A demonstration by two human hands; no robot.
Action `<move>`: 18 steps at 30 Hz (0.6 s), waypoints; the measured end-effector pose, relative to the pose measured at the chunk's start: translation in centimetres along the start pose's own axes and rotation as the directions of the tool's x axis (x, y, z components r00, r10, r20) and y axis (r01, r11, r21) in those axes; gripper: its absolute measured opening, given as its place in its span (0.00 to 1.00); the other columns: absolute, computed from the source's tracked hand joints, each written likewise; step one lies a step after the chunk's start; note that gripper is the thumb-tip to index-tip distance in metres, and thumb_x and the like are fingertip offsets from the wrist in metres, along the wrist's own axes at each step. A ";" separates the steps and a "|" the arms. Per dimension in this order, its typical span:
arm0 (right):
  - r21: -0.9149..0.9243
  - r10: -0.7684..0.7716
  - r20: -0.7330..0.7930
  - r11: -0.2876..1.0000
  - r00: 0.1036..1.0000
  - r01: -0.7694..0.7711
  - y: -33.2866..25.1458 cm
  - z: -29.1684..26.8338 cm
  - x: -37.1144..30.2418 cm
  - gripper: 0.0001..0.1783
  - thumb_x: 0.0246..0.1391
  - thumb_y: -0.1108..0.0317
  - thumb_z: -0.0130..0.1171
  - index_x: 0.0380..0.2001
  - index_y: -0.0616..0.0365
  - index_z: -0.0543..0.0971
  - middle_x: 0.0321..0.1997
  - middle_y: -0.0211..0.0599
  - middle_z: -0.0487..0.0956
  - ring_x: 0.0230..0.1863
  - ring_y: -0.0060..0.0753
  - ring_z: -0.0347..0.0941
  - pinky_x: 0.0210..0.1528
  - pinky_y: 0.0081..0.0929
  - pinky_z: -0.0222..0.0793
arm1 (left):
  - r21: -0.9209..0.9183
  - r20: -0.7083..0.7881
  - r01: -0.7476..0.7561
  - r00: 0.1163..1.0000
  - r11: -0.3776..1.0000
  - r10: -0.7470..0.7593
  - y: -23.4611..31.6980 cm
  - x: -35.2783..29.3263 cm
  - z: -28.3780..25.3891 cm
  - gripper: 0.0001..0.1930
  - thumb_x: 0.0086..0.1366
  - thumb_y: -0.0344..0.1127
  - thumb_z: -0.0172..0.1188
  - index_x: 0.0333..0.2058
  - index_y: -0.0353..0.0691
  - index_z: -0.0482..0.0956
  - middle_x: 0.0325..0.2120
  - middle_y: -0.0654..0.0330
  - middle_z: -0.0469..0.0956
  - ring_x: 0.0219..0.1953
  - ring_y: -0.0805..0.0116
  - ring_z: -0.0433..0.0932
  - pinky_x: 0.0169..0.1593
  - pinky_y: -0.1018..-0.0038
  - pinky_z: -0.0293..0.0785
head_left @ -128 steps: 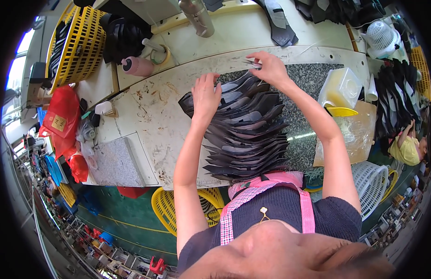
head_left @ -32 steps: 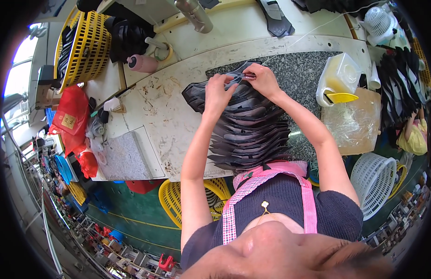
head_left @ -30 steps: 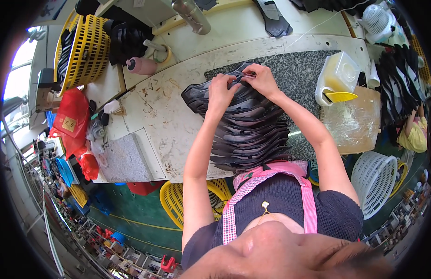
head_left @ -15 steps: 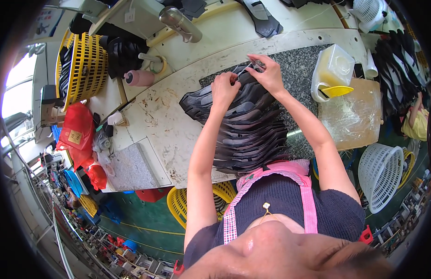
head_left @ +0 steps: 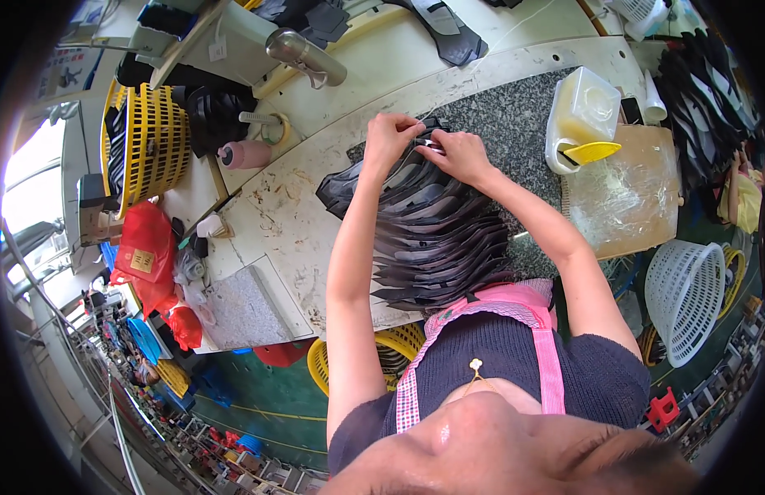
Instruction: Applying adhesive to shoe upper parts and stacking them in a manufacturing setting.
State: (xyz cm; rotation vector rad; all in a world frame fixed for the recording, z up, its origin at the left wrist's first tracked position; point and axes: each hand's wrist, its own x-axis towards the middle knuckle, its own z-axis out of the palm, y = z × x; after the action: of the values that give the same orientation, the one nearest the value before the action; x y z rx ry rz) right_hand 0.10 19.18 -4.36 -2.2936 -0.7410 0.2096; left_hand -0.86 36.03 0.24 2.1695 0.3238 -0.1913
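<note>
A long fanned row of overlapping black pieces that look like shoe uppers (head_left: pixel 436 239) lies on the worktable in front of me, running from my apron to the far end. Over that far end, my left hand (head_left: pixel 389 142) is closed in a pinch, its fingertips pointing right. Close beside it, my right hand (head_left: pixel 458 157) pinches at the edge of the farthest black piece, near a small pale strip. A thin pale thread seems to rise by the left fingertips; whether they hold it is too small to tell.
Under the row lies a speckled stone slab (head_left: pixel 514 115). To the right stand a glue container (head_left: pixel 584 111) with a yellow scraper (head_left: pixel 593 152) and a brown board (head_left: pixel 630 194). A pink bottle (head_left: pixel 244 154), steel flask (head_left: pixel 304 56) and yellow basket (head_left: pixel 155 136) are left.
My right hand has come down and left, its raised fingers now folded into a pinch. My left hand has shifted slightly up and left. The whole view has shifted a little.
</note>
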 end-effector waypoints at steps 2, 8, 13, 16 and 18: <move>-0.011 -0.049 -0.014 0.999 0.999 0.049 -0.3 0.4 0.3 0.23 0.52 0.46 0.54 0.22 0.56 0.74 0.18 0.40 0.77 0.23 0.47 0.75 0.25 0.42 0.70 | -0.011 0.019 -0.005 1.000 1.000 0.005 0.2 -0.1 0.0 0.10 0.51 0.34 0.66 0.30 0.33 0.82 0.22 0.54 0.81 0.25 0.72 0.79 0.32 0.77 0.73; -0.110 -0.113 -0.015 0.988 0.993 0.111 0.4 1.5 0.7 0.23 0.53 0.47 0.53 0.20 0.57 0.72 0.17 0.40 0.76 0.22 0.46 0.75 0.23 0.41 0.69 | -0.091 0.007 -0.038 0.999 0.995 0.039 0.6 -0.6 0.1 0.09 0.51 0.33 0.65 0.29 0.33 0.82 0.20 0.56 0.80 0.25 0.74 0.78 0.31 0.78 0.72; -0.024 0.018 -0.069 1.000 0.997 -0.020 0.4 0.6 0.3 0.23 0.53 0.46 0.53 0.19 0.54 0.71 0.14 0.37 0.73 0.20 0.44 0.74 0.21 0.39 0.67 | -0.148 -0.140 -0.086 0.988 0.985 0.065 0.1 -1.5 -0.2 0.09 0.53 0.31 0.64 0.32 0.32 0.81 0.24 0.58 0.81 0.25 0.77 0.77 0.32 0.79 0.72; 0.015 0.068 -0.078 0.998 0.995 -0.067 0.2 -2.2 -1.1 0.24 0.51 0.44 0.55 0.18 0.53 0.69 0.09 0.33 0.68 0.17 0.42 0.72 0.20 0.37 0.65 | -0.176 -0.163 0.014 0.986 0.984 -0.043 -0.8 -4.1 -0.7 0.08 0.55 0.29 0.63 0.33 0.31 0.81 0.24 0.60 0.81 0.25 0.78 0.76 0.32 0.81 0.72; 0.032 0.025 -0.040 0.999 0.999 -0.024 -0.7 -3.4 -2.5 0.19 0.48 0.49 0.60 0.22 0.53 0.72 0.14 0.31 0.69 0.18 0.37 0.72 0.20 0.34 0.66 | -0.196 -0.160 -0.068 0.986 0.978 0.036 -1.6 -6.6 -0.3 0.04 0.57 0.26 0.60 0.30 0.31 0.80 0.19 0.63 0.77 0.23 0.79 0.74 0.28 0.81 0.70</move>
State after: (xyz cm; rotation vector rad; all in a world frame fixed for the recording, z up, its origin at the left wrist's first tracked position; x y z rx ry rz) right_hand -1.03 16.20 -1.53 -2.2716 -0.6845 0.1845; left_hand -7.65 36.10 0.80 1.9940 0.3585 0.0405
